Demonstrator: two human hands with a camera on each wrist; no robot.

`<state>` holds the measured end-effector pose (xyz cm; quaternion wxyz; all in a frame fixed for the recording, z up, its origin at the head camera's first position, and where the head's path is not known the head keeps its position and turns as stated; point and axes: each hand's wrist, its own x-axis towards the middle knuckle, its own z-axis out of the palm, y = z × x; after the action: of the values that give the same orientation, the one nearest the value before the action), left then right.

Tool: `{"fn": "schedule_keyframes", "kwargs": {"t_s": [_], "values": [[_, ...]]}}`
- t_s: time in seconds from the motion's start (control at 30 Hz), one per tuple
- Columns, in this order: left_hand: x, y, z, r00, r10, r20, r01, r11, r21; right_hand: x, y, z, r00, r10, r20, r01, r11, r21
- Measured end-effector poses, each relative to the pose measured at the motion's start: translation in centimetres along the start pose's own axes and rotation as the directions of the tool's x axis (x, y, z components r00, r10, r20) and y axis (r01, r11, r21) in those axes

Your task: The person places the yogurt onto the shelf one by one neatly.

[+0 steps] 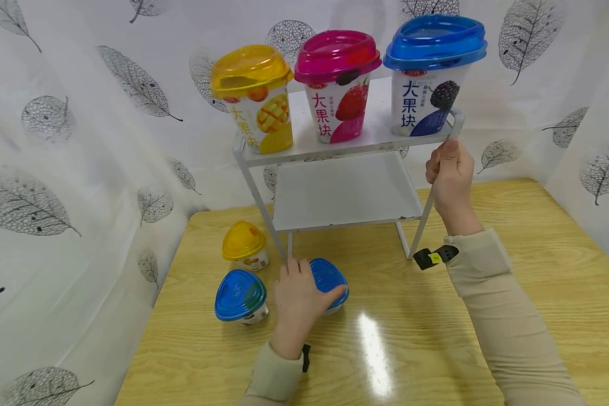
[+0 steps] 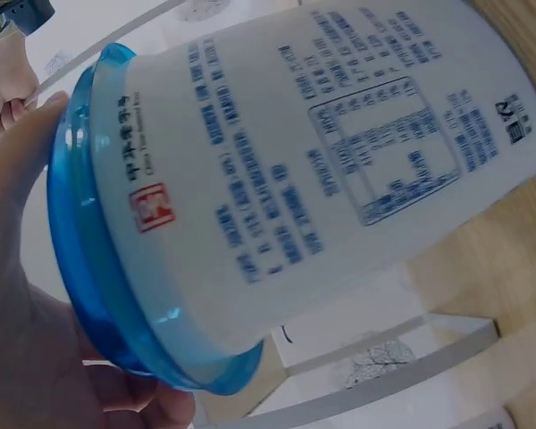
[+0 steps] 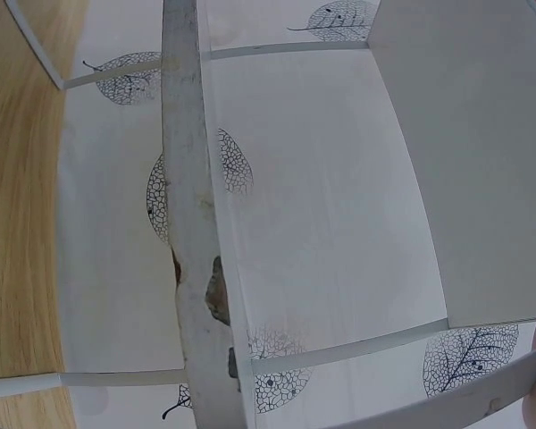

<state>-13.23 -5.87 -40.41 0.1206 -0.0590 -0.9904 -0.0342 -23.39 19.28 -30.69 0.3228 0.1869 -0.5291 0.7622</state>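
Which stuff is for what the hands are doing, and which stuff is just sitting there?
In the job:
blue-lidded cup, with the left hand around its lid
white rack, gripped by the right hand

Seemingly just there, untouched:
yellow-lidded cup and second blue-lidded cup on the table
three cups standing on the rack
leafy backdrop

Three cups (image 1: 338,104) stand atop the rack (image 1: 347,192), three others (image 1: 327,274) on the table (image 1: 416,344) near its left front.

Bare left hand (image 1: 299,296), bare right hand (image 1: 453,177), beige left sleeve (image 1: 270,386) with plain cuff (image 1: 280,362), matching beige right sleeve (image 1: 507,327), lightly creased, black right band (image 1: 447,252), small yellow label (image 1: 435,258) on it, black left band (image 1: 306,357).
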Motion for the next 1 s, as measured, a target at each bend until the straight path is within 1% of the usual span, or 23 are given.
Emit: {"fn": "schedule_keyframes", "kwargs": {"t_s": [0.07, 0.13, 0.2, 0.27, 0.37, 0.43, 0.6, 0.67, 0.73, 0.8, 0.83, 0.87, 0.9, 0.93, 1.0], "values": [[-0.1, 0.1, -0.1, 1.000, 0.006, 0.007, -0.006, 1.000, -0.007, 0.0, 0.0, 0.0, 1.000, -0.002, 0.001, 0.002, 1.000, -0.003], [-0.1, 0.1, -0.2, 1.000, 0.026, 0.002, -0.026, 1.000, -0.013, -0.1, 0.0, -0.1, 1.000, -0.006, 0.000, 0.006, 1.000, -0.013], [-0.1, 0.0, -0.4, 0.999, 0.046, 0.013, -0.046, 0.999, -0.030, -0.1, 0.0, -0.1, 1.000, -0.013, 0.001, 0.013, 1.000, -0.028], [0.0, -0.1, -0.6, 0.997, 0.066, 0.038, -0.063, 0.996, -0.068, -0.1, 0.0, -0.1, 1.000, -0.016, 0.000, 0.016, 0.999, -0.032], [0.0, -0.2, -0.8, 0.992, 0.089, 0.090, -0.074, 0.985, -0.158, 0.0, 0.1, -0.1, 1.000, -0.018, 0.003, 0.018, 0.999, -0.038], [0.1, -0.4, -0.9, 0.987, 0.115, 0.116, -0.087, 0.971, -0.222, 0.0, 0.1, 0.0, 1.000, -0.015, 0.005, 0.016, 0.999, -0.039], [0.4, -0.9, -0.9, 0.966, 0.215, 0.148, -0.151, 0.923, -0.355, 0.1, 0.2, 0.0, 1.000, -0.012, -0.004, 0.012, 0.999, -0.040], [0.5, -1.1, -0.8, 0.957, 0.253, 0.143, -0.181, 0.903, -0.389, 0.1, 0.2, -0.1, 1.000, -0.014, -0.008, 0.014, 0.999, -0.038], [0.4, -1.2, -0.8, 0.952, 0.275, 0.134, -0.198, 0.887, -0.417, 0.0, 0.3, -0.1, 1.000, -0.019, -0.008, 0.018, 0.999, -0.048], [0.3, -1.2, -0.7, 0.953, 0.284, 0.109, -0.211, 0.876, -0.433, 0.0, 0.3, -0.2, 1.000, -0.020, -0.003, 0.019, 0.999, -0.046], [0.3, -1.2, -0.7, 0.956, 0.280, 0.090, -0.214, 0.872, -0.441, 0.0, 0.3, -0.2, 1.000, -0.019, -0.002, 0.019, 0.999, -0.045], [0.3, -1.1, -0.7, 0.961, 0.268, 0.070, -0.211, 0.871, -0.443, 0.0, 0.3, -0.2, 1.000, -0.019, -0.001, 0.019, 0.999, -0.044], [0.3, -1.0, -0.7, 0.967, 0.249, 0.047, -0.204, 0.876, -0.436, 0.0, 0.4, -0.2, 1.000, -0.018, -0.001, 0.018, 0.999, -0.043], [0.2, -0.9, -0.6, 0.974, 0.223, 0.025, -0.192, 0.887, -0.420, 0.0, 0.4, -0.2, 1.000, -0.017, -0.003, 0.017, 0.999, -0.040], [0.2, -0.6, -0.6, 0.987, 0.161, -0.008, -0.153, 0.920, -0.360, 0.0, 0.4, -0.2, 1.000, -0.016, -0.006, 0.015, 0.999, -0.038]]}}
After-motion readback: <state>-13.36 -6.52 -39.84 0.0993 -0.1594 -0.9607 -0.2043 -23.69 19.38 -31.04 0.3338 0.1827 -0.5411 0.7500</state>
